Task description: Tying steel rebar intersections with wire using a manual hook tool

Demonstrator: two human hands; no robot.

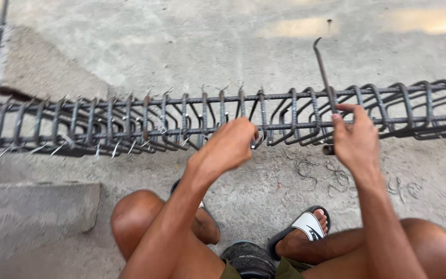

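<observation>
Two hands are engaged: the left hand (231,142) is clenched at the long grey ribbed-steel rebar cage (130,124) lying across the concrete floor (181,46); the right hand (356,138) grasps a thin hooked steel tying tool (323,72). The cage is judged heavy and stiff, best held by its long bars.

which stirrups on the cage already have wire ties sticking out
The stirrups on the left stretch of the rebar cage, left of the left hand, show pale wire tails; those by the right hand look bare.

A rebar cage (181,121) lies across the floor (181,46) from left to right. Near it, right of centre, wire scraps (331,175) lie on the floor. A slab (32,212) sits near left, another slab (37,64) far left.
</observation>
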